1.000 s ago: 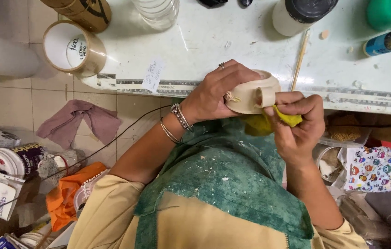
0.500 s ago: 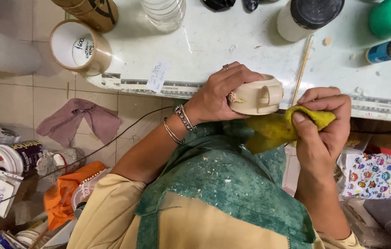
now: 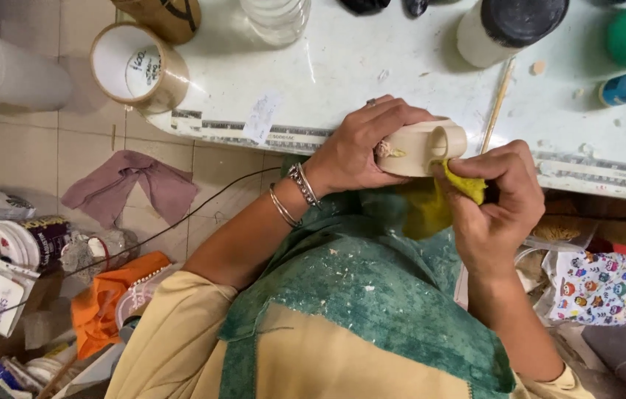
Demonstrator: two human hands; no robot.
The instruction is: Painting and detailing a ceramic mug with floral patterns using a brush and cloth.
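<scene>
My left hand (image 3: 361, 144) clamps the clay mug (image 3: 423, 146), long axis running nine to three; my right hand (image 3: 494, 199), at five o'clock, pinches a yellow sponge (image 3: 468, 185) against it.

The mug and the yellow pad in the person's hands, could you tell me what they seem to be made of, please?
The mug, in the left hand, looks like unfired clay: matte, pale beige, no glaze shine, though bisque can't be ruled out. The yellow pad, pinched by the right hand against the mug's handle, looks like soft sponge or cloth: it crumples and folds.
</scene>
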